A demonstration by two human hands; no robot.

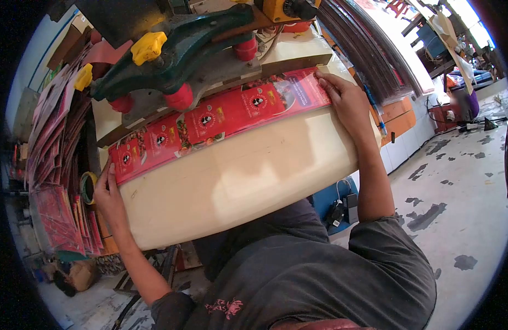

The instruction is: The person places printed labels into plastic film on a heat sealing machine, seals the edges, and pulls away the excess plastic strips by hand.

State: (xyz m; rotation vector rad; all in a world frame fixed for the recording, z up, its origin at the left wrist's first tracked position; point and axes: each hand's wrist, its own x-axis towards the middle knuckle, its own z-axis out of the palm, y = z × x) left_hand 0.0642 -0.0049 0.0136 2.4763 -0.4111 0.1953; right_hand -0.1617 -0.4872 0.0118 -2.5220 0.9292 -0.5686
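Observation:
A long red printed strip (pixel 210 122), perhaps a stack of packaging sheets, lies across a pale, smooth board (pixel 243 165) with a curved front edge. At the strip's left end, my left hand (pixel 109 192) holds it, with the fingertips at the corner. My right hand (pixel 347 102) grips the opposite end, fingers over the top corner. The strip's far edge lies along the front of a machine. This machine has a dark green cast arm (pixel 177 55), yellow knobs (pixel 148 48) and red round feet (pixel 178 97) just above the strip.
Stacks of red printed sheets (pixel 56 203) stand at the left, beside a roll of tape (pixel 88 187). A thick stack of dark-edged sheets (pixel 369 49) sits at the back right. A black adapter (pixel 335 213) with cable lies below the board. The floor (pixel 457 181) is patchy.

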